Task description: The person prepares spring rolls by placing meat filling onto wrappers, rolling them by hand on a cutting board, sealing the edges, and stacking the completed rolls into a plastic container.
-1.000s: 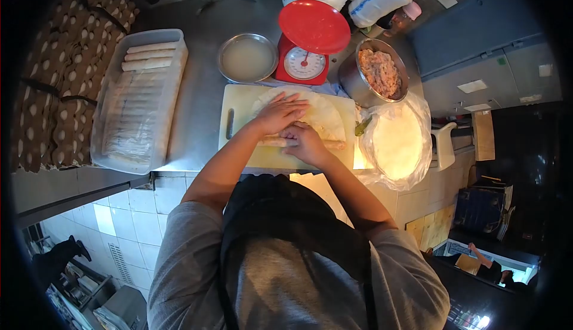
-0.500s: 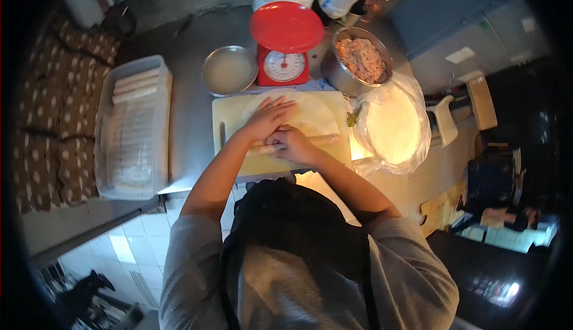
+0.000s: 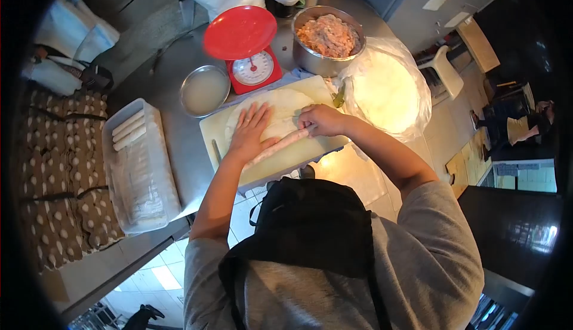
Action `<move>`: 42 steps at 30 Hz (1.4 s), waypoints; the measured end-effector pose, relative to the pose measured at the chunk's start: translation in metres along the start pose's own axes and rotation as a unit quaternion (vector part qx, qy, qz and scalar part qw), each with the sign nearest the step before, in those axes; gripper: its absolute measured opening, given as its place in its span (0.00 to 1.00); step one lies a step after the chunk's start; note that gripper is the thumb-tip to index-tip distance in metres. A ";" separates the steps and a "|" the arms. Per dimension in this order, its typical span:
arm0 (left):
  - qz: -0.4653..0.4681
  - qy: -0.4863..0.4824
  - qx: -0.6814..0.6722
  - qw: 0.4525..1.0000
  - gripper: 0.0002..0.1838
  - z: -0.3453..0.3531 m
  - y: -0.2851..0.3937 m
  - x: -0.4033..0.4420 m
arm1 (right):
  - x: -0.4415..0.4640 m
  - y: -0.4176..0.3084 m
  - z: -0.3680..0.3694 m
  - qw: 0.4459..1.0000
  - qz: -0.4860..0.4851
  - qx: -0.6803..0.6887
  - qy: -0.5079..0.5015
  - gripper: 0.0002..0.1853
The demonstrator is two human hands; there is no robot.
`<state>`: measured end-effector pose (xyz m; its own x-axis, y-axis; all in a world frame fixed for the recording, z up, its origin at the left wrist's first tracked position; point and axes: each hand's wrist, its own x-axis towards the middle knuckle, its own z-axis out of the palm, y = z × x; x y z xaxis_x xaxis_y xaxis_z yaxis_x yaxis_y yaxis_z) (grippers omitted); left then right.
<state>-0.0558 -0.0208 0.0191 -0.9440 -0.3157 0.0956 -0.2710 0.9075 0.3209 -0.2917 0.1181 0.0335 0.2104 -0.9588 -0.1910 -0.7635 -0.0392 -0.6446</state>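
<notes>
A round, thin, pale wrapper lies on the yellowish cutting board. Along its near edge runs a long, slim roll of pinkish filling, seemingly covered in part by the wrapper. My left hand rests flat with fingers spread over the wrapper's left part, its thumb side by the roll. At the roll's right end, my right hand has its fingers closed on the tip. How far the wrapper goes round the filling cannot be made out.
Behind the board stand a bowl of cloudy liquid, a red scale and a pot of meat filling. Stacked wrappers in plastic lie right. A tub of finished rolls and egg trays are left.
My hands have moved apart: the right has shifted to the roll's right end, while the left stays flat on the wrapper with its fingers spread wider. The camera view has turned.
</notes>
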 end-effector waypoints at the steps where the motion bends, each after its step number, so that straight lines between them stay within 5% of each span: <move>1: -0.003 0.023 0.017 1.000 0.43 -0.005 0.005 0.000 | 0.003 -0.002 -0.003 1.000 -0.006 -0.016 -0.012 0.18; 4: -0.040 0.036 0.013 0.998 0.37 -0.021 0.033 0.000 | 0.016 -0.021 0.000 0.996 -0.076 -0.050 0.006 0.20; 7: -0.260 -0.056 -0.231 0.936 0.25 -0.013 0.056 -0.005 | 0.031 -0.036 0.023 0.995 -0.091 -0.044 0.024 0.21; 10: -0.183 0.007 -0.159 0.970 0.19 0.011 0.035 -0.033 | 0.024 -0.024 0.019 0.996 -0.061 -0.069 0.014 0.19; 16: -0.220 0.035 -0.207 0.953 0.13 -0.009 0.023 -0.073 | -0.011 0.006 -0.014 0.997 0.023 -0.072 -0.003 0.17; 23: -0.318 -0.065 -0.370 0.870 0.09 -0.015 -0.013 -0.067 | 0.004 0.016 -0.040 0.987 0.152 0.023 -0.035 0.12; 24: -0.311 -0.018 -0.265 0.913 0.09 -0.018 -0.009 -0.066 | 0.008 0.018 -0.042 0.982 0.183 0.029 -0.030 0.11; 25: -0.299 0.027 -0.155 0.941 0.08 -0.026 -0.002 -0.060 | 0.006 0.002 -0.048 0.985 0.106 -0.127 0.047 0.10; 26: -0.282 0.071 -0.042 0.956 0.07 -0.034 0.006 -0.053 | 0.007 -0.001 -0.042 0.985 0.064 -0.130 0.093 0.10; 29: -0.191 0.102 -0.114 0.970 0.19 -0.005 0.032 -0.045 | 0.008 -0.019 -0.010 0.971 -0.071 -0.117 0.198 0.14; 31: -0.138 0.094 -0.118 0.979 0.28 0.011 0.058 -0.054 | -0.007 -0.033 0.016 0.971 -0.123 -0.141 0.146 0.25; 37: -0.134 0.057 -0.071 0.987 0.39 0.023 0.081 -0.073 | -0.037 -0.053 0.041 0.974 -0.068 -0.206 0.070 0.42; 42: -0.171 0.047 -0.017 0.984 0.47 0.016 0.024 -0.017 | 0.039 -0.021 0.022 0.956 -0.067 -0.255 0.131 0.42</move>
<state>-0.0489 0.0108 0.0103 -0.7763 -0.6272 0.0632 -0.5621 0.7341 0.3811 -0.2538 0.0875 0.0234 0.2184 -0.9705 0.1027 -0.9528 -0.2348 -0.1927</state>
